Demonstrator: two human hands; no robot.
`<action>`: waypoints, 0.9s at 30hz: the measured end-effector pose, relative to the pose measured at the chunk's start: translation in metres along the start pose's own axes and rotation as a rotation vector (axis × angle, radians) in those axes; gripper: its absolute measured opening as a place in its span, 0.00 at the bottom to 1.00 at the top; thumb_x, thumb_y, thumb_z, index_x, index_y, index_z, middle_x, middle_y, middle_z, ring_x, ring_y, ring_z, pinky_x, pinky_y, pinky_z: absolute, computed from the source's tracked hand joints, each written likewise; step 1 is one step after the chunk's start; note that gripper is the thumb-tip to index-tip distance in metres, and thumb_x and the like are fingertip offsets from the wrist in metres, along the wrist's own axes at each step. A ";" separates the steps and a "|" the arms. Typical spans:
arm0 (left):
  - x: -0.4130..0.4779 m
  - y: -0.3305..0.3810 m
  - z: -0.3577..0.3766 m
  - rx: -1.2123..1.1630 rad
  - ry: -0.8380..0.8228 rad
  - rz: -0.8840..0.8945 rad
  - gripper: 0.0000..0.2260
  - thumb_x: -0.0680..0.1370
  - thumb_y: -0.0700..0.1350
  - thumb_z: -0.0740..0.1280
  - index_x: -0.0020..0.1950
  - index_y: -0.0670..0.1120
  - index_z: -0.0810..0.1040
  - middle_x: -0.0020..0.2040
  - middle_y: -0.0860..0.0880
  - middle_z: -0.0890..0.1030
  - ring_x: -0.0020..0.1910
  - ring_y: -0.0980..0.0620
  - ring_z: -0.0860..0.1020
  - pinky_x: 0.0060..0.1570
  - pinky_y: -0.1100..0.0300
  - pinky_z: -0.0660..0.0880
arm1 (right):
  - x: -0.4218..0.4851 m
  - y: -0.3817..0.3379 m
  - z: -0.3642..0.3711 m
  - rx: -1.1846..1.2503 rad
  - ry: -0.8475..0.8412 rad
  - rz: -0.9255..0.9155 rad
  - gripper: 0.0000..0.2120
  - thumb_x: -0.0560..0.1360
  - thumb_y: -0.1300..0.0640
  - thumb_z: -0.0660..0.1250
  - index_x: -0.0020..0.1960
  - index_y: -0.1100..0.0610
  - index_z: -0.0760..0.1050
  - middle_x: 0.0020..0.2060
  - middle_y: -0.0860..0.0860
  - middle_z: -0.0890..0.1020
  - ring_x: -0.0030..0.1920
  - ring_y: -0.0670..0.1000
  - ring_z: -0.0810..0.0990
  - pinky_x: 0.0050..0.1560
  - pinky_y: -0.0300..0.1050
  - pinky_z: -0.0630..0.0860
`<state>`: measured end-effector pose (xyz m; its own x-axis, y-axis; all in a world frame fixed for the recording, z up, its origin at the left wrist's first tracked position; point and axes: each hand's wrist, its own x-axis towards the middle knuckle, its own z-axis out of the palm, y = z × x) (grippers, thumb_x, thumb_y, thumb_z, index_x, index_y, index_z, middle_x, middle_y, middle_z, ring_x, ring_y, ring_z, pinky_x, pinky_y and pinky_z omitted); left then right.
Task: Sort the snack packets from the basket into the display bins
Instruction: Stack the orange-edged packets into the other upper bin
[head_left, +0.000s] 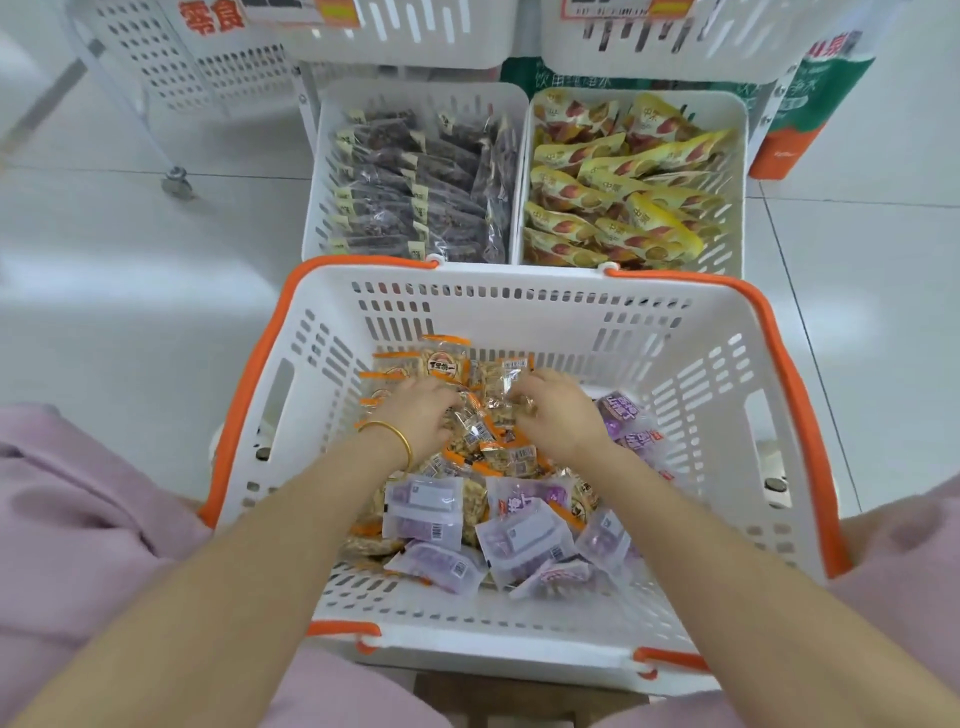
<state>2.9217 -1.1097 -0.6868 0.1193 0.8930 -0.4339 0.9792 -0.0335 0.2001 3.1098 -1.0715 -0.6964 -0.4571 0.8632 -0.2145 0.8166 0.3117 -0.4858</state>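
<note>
Orange packets (447, 364) at the basket's (519, 325) twelve o'clock: left hand (421, 410) and right hand (556, 415) each grip some.

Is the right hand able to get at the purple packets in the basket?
Probably yes: the purple packets lie uncovered on top, close to the right hand, though it already grips orange packets.
</note>
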 end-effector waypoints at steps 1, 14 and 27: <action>0.003 0.000 0.000 0.006 -0.014 0.004 0.23 0.78 0.48 0.64 0.72 0.50 0.65 0.71 0.49 0.66 0.70 0.46 0.61 0.69 0.53 0.58 | -0.003 -0.001 -0.003 -0.009 -0.040 -0.022 0.17 0.75 0.60 0.62 0.63 0.54 0.74 0.62 0.52 0.74 0.64 0.54 0.69 0.62 0.48 0.68; 0.002 0.014 0.009 -0.248 0.011 -0.149 0.09 0.76 0.46 0.67 0.41 0.44 0.70 0.40 0.48 0.74 0.38 0.52 0.71 0.36 0.61 0.68 | 0.023 0.008 0.016 -0.351 -0.347 -0.116 0.34 0.78 0.66 0.58 0.74 0.38 0.52 0.77 0.47 0.43 0.75 0.60 0.52 0.64 0.56 0.69; -0.018 0.009 -0.042 -1.146 0.300 -0.343 0.07 0.79 0.48 0.63 0.53 0.46 0.73 0.45 0.44 0.77 0.41 0.46 0.74 0.41 0.47 0.76 | 0.020 -0.006 0.011 -0.273 -0.001 -0.030 0.16 0.74 0.61 0.62 0.61 0.55 0.67 0.57 0.54 0.77 0.57 0.60 0.72 0.53 0.52 0.70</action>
<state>2.9216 -1.1071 -0.6408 -0.3061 0.8509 -0.4270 0.2252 0.5005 0.8359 3.0922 -1.0608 -0.7075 -0.4828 0.8516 -0.2043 0.8674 0.4329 -0.2453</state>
